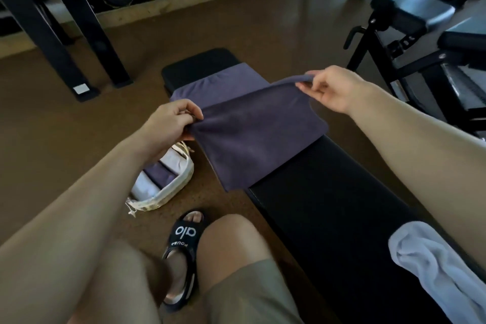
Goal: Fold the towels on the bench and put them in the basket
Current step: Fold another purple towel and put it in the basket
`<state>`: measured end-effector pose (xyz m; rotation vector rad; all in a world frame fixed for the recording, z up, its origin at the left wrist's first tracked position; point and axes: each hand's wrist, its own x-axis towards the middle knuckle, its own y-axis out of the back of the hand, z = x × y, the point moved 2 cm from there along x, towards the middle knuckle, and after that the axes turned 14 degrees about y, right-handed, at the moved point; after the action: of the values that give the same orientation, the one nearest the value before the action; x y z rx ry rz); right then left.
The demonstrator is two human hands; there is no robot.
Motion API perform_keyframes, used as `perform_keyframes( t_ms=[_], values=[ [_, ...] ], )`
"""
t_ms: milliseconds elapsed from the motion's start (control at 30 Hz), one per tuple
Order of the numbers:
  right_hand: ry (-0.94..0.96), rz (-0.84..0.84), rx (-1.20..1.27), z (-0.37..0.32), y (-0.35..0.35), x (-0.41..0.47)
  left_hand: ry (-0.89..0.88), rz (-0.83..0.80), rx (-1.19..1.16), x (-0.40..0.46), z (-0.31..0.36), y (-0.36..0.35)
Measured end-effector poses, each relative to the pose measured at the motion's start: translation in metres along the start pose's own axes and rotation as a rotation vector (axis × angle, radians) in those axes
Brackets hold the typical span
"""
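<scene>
Head view: the left hand (173,121) pinches one corner of a soft purple cloth towel (252,134), and the right hand (334,89) pinches another. That towel hangs over the long black padded bench (328,192). Folded towels sit in the white woven basket (171,189) on the floor beside it.

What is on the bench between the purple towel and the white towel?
Nothing. In the head view, only bare black bench padding stretches between the purple towel, held up by both hands, and the crumpled white towel near the person.
</scene>
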<state>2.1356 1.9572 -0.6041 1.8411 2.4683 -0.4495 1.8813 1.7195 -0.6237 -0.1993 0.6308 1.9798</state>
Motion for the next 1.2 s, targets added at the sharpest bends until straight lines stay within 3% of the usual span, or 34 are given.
perform_keyframes(
  t_ms=[267, 567, 733, 833, 1033, 1100, 1200],
  values=[
    [0.234, -0.156, -0.642, 0.02, -0.067, 0.088, 0.031, 0.289, -0.069, 0.082, -0.005, 0.041],
    [0.435, -0.136, -0.966, 0.059, -0.126, 0.192, 0.079, 0.45, -0.247, 0.16, -0.024, 0.046],
    [0.458, -0.16, -1.137, 0.08, -0.141, 0.221, 0.144, 0.538, -0.174, 0.195, -0.052, 0.043],
    [0.322, -0.205, -1.231, 0.1, -0.133, 0.224, 0.282, 0.48, -0.232, 0.202, -0.071, 0.031],
    [0.131, -0.225, -1.19, 0.108, -0.1, 0.207, 0.517, 0.168, -0.478, 0.191, -0.09, 0.018],
    [0.105, -0.241, -1.193, 0.104, -0.083, 0.194, 0.544, 0.073, -0.438, 0.181, -0.088, 0.007],
    [0.069, -0.285, -1.213, 0.098, -0.056, 0.172, 0.537, 0.06, -0.361, 0.167, -0.085, -0.012]
  ],
)
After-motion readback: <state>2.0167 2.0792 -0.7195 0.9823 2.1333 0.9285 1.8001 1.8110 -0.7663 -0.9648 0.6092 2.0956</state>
